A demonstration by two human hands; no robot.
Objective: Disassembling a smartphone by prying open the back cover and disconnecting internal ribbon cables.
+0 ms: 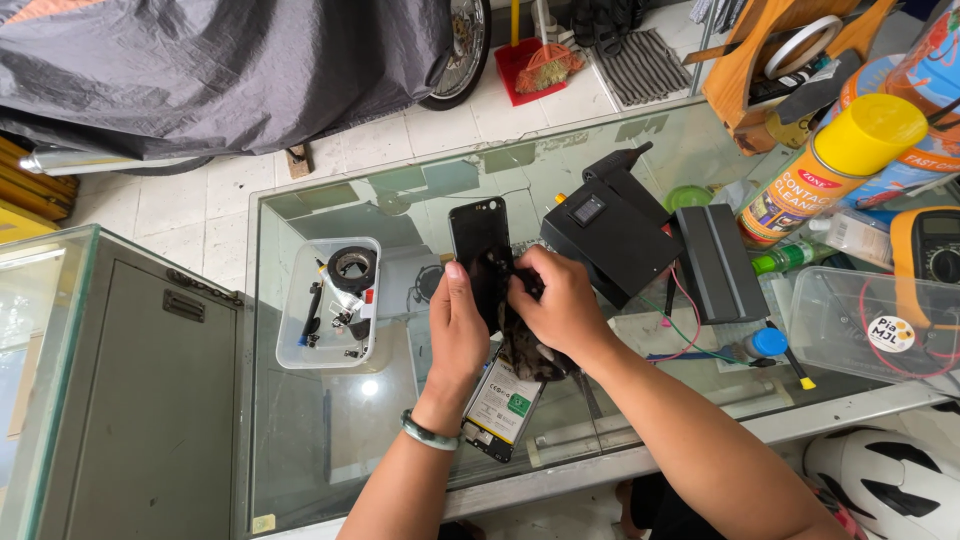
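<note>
**benchrat:** Black glass panel (480, 250) is upright, long axis running away from the person, raised over the glass tabletop (330, 420). Left hand (458, 325) has its grip closed on the lower edge; right hand (560, 300) pinches a dark cloth (525, 350) against the right side

**solderjoe:** Containers?

**benchrat:** Clear tray (330, 300) on the left, well apart, holds a tape roll (352, 267) and small tools. Opened phone body (500, 410) lies just under the hands
</note>
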